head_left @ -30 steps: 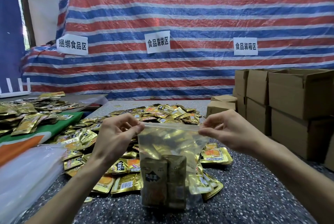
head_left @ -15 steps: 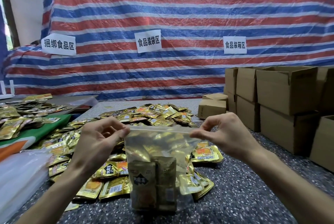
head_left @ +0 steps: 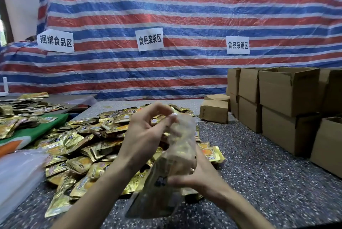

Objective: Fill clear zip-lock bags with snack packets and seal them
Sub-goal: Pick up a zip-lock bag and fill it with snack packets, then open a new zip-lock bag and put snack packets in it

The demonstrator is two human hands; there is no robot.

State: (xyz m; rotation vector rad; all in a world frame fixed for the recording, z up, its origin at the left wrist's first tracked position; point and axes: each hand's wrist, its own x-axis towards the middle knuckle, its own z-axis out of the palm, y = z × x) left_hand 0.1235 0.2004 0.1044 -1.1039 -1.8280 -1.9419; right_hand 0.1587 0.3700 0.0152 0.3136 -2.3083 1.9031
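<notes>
Head view, blurred: clear plastic zip-lock bag [head_left: 182, 147] held tilted over speckled grey bench [head_left: 259, 182], gold packets inside. Cannot tell if bottom touches bench.

Left hand [head_left: 146, 136] grip: thumb and fingertips pinching bag's top edge. Right hand [head_left: 199, 178] grip: fingers curled round bag's lower half.

Step reads as sealing; zip state unreadable. Next move likely calls for firm pinch run along full zip, then bag set aside.

Heap of loose gold foil snack packets [head_left: 83, 147] just left; brown cardboard boxes [head_left: 288, 90] right.

Bare forearms [head_left: 103, 190], bare left hand [head_left: 146, 132], right hand [head_left: 200, 178]
</notes>
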